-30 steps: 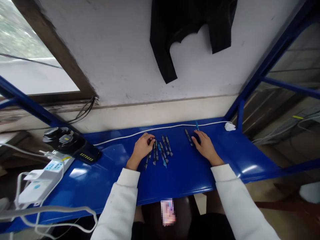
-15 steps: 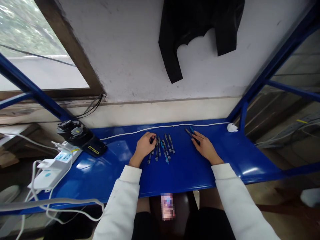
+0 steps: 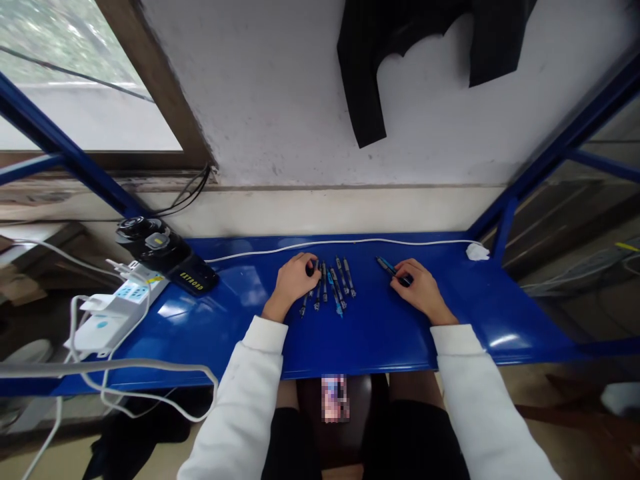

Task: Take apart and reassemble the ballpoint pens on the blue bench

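Quietly at work, a person in white sleeves (image 3: 235, 407) rests both hands over a glossy blue table (image 3: 390, 337), a loose row of slim pens (image 3: 325, 281) lying mid-table between them, nearer the left hand. The left hand (image 3: 299, 280) is at the row's left end, thumb and forefinger curled to a narrow gap around something dark; whether a pen is gripped there cannot be told. Set apart to the right, the right hand (image 3: 419, 287) closes its fingers on a blue-and-black pen (image 3: 385, 265), its exposed end pointing to the far left; whether a second pen lies alongside it cannot be made out. Most pens in the row are dark, one showing bright blue parts, and all lie roughly near to far, some tilted. Behind them, a white cable (image 3: 280, 251) runs along the table's far side to a small white object (image 3: 477, 251) at the far right. To the left, a black bottle (image 3: 173, 261) with yellow lettering leans beside a white power strip (image 3: 117, 310) loaded with plugs.
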`<state>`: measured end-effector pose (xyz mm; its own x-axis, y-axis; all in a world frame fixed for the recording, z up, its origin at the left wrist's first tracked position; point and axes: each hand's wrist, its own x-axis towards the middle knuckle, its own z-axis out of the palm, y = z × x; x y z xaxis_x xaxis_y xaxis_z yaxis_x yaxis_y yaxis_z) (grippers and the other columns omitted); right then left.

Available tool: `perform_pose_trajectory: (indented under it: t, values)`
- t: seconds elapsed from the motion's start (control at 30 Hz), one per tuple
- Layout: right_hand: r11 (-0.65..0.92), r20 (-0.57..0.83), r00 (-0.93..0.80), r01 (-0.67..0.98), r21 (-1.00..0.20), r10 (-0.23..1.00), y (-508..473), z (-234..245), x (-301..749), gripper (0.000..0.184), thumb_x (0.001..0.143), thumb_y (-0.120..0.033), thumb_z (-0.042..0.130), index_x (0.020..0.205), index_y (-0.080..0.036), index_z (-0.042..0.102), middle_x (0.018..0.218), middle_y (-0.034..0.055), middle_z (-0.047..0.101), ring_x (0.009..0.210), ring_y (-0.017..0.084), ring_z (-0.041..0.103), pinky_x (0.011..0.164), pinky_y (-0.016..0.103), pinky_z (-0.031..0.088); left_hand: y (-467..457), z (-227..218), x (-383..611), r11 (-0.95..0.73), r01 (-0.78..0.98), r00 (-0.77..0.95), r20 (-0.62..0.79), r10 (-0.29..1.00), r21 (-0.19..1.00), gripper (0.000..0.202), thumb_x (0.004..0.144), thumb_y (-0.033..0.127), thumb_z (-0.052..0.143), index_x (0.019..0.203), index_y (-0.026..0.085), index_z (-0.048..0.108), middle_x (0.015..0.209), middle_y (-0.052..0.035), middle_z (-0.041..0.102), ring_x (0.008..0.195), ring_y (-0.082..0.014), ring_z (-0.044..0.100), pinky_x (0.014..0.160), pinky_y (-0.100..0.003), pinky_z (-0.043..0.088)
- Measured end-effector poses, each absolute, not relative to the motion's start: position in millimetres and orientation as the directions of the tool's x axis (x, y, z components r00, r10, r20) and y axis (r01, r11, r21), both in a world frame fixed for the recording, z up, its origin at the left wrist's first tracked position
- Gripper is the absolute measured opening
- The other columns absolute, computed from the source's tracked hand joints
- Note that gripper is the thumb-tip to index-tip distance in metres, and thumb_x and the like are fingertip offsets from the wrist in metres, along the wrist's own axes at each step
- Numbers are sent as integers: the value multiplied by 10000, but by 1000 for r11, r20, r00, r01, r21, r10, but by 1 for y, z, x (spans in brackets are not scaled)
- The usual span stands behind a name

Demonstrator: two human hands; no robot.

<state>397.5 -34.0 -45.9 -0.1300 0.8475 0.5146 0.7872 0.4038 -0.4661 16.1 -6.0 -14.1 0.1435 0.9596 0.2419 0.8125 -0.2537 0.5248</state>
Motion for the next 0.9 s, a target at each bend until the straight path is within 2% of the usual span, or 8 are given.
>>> perform_pose_trajectory:
  t: [0.3,0.53,0.63,0.77,0.9]
  values:
    - [368,478,-105,784,-500,872,-35,-46,398,289,933,-404,765,758,-246,598,1086,98,750,806,224,699,782,395,574,-9,-6,12,-204,831,130,177,976,517,381,922,282,711,1298,279,769,1106,-38,834,1056,-285,789,885,-392,592]
    - [390,498,-112,774,-499,860,-33,-45,398,232,981,-426,749,887,-231,668,1008,78,702,744,199,638,764,379,550,-15,1,12,-163,840,131,97,987,518,402,841,257,749,1241,283,788,1057,-28,841,1069,-303,787,900,-407,581]
    - [392,511,-96,764,-512,854,-33,-44,398,240,992,-431,746,883,-229,676,988,75,700,739,201,637,754,381,541,-15,1,11,-109,820,89,63,994,562,374,838,272,766,1210,296,797,1036,-16,849,1008,-296,796,863,-405,563]
    - [401,530,-75,745,-533,845,-34,-42,397,255,1004,-426,746,859,-227,681,952,67,704,728,198,626,733,376,523,-11,-4,8,-81,740,32,86,996,668,327,805,240,789,1130,270,807,976,-23,842,897,-267,775,813,-385,534]
    - [408,556,-45,730,-548,830,-35,-40,396,294,1016,-450,750,840,-226,676,906,53,685,734,199,616,730,375,505,-7,-7,7,-138,470,-30,173,985,872,269,766,220,802,1033,217,825,874,-24,789,766,-206,696,761,-345,511]
